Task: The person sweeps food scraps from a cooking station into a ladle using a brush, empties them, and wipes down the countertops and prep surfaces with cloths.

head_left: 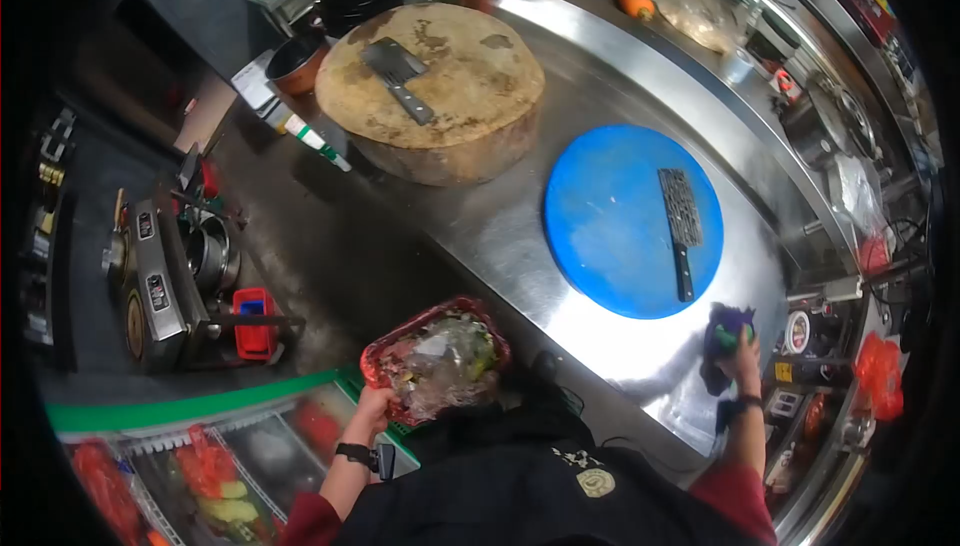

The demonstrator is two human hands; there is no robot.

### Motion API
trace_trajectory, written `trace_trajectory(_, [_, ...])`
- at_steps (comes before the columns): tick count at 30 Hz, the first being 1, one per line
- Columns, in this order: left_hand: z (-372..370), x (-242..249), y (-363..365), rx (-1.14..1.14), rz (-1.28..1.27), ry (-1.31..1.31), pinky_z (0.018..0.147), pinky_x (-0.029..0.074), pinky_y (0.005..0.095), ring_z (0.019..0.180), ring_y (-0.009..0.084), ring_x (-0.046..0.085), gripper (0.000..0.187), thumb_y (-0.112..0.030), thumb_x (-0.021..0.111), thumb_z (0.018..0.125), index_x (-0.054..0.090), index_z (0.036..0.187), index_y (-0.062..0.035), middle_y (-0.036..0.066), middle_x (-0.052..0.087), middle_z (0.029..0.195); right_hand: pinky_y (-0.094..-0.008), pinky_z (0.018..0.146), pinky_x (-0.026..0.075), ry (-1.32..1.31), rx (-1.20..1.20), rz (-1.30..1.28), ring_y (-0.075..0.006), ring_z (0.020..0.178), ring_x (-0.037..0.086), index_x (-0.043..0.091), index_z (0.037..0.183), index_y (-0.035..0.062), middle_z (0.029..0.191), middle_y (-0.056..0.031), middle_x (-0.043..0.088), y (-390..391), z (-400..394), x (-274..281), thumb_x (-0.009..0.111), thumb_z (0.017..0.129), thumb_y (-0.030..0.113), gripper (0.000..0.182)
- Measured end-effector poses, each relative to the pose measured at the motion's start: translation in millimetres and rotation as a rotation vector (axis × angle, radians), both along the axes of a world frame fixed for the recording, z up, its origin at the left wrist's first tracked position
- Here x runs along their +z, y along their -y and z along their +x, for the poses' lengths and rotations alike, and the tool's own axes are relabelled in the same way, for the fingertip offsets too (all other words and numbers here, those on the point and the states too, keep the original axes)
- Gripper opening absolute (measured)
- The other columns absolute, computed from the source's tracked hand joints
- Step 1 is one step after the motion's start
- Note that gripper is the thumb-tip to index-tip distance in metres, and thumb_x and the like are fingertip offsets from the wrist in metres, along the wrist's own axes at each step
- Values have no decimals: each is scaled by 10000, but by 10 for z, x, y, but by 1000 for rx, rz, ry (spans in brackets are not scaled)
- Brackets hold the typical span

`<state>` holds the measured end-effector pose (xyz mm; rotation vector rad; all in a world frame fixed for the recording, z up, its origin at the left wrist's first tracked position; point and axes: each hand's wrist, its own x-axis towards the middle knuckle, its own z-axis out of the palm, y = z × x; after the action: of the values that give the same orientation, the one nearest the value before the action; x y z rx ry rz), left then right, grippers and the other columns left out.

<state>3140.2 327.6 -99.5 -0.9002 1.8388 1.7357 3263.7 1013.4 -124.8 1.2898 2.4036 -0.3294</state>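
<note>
My left hand (376, 404) is closed on the rim of a red plastic basket (378, 348), held in front of my body. Inside it lie clear plastic and what look like vegetable scraps (440, 361). Over at the counter's right end, my right hand (745, 358) grips a dark purple and green cloth (722, 346), which lies against the steel surface. Close to that hand is a round blue cutting board (610, 226). A cleaver with a black handle (680, 208) rests on the board's right side.
A thick round wooden chopping block (460, 76) stands on the steel counter (640, 356), with another cleaver (397, 63) on it. An open chest with a green edge (200, 404) holds bagged food at lower left. A stove (155, 281) stands at left. Shelves line the right side.
</note>
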Motion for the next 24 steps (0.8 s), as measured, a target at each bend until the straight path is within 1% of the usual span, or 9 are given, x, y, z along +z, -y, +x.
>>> trace_trajectory(3, [226,-236,-57,85,152,-78,636,530,362,789,256,638,508,89,515,620,553,1117,-9,78,633,927,-513,951,380,-28,288,271,-332,1150,532,565,1191,111,1254,-127,561,180,-531,27,714,721,335,542])
trace_trajectory(4, [239,-171,-73,110,189,-93,669,532,374,817,268,642,519,92,515,615,559,1123,-5,85,640,954,-476,909,420,-195,448,250,-310,994,620,624,1093,98,1050,-110,660,636,-805,666,701,749,314,413])
trace_trajectory(6, [349,-120,12,172,217,-134,701,535,385,845,280,647,529,95,515,610,565,1129,-1,92,647,980,-420,843,469,-576,608,37,-319,901,639,660,1003,66,931,-143,678,1171,-1315,939,686,760,236,298])
trace_trajectory(8, [402,-215,131,233,218,-172,767,526,393,868,289,647,518,93,525,608,584,1116,7,107,654,1005,-437,877,457,-920,1010,84,-317,913,626,656,980,55,962,-141,665,1732,-1868,888,647,737,151,262])
trace_trajectory(10, [381,-289,249,250,209,-144,785,520,393,876,288,645,505,89,532,609,592,1104,11,111,657,1001,-495,1029,351,-819,1224,120,-290,1109,548,650,975,45,1092,-152,613,2290,-2424,821,592,740,124,255])
trace_trajectory(13, [240,-237,500,252,176,-102,790,517,388,896,284,643,483,83,546,610,597,1088,33,114,663,996,-563,1132,124,-459,1392,564,-258,1246,467,665,1096,91,1210,-112,589,2625,-3283,391,499,835,290,368])
trace_trajectory(15, [93,-270,666,240,146,-127,746,530,373,870,259,640,512,97,529,616,580,1119,11,96,658,985,-583,1137,58,58,1265,355,-255,1263,452,639,1166,88,1269,-119,558,2711,-3536,733,434,870,305,420])
trace_trajectory(21, [-640,371,1323,277,163,-120,707,520,372,799,240,630,398,74,550,606,615,996,31,90,654,927,-520,1165,82,-80,1309,340,-223,1245,458,627,1171,86,1228,-85,577,2601,-3638,573,428,894,263,384])
trace_trajectory(24, [-1081,842,1708,295,80,-21,694,506,367,773,243,624,325,67,559,607,631,921,32,86,654,887,-515,1166,93,132,1255,302,-213,1241,456,603,1202,81,1241,-82,566,2757,-3721,798,452,888,217,373])
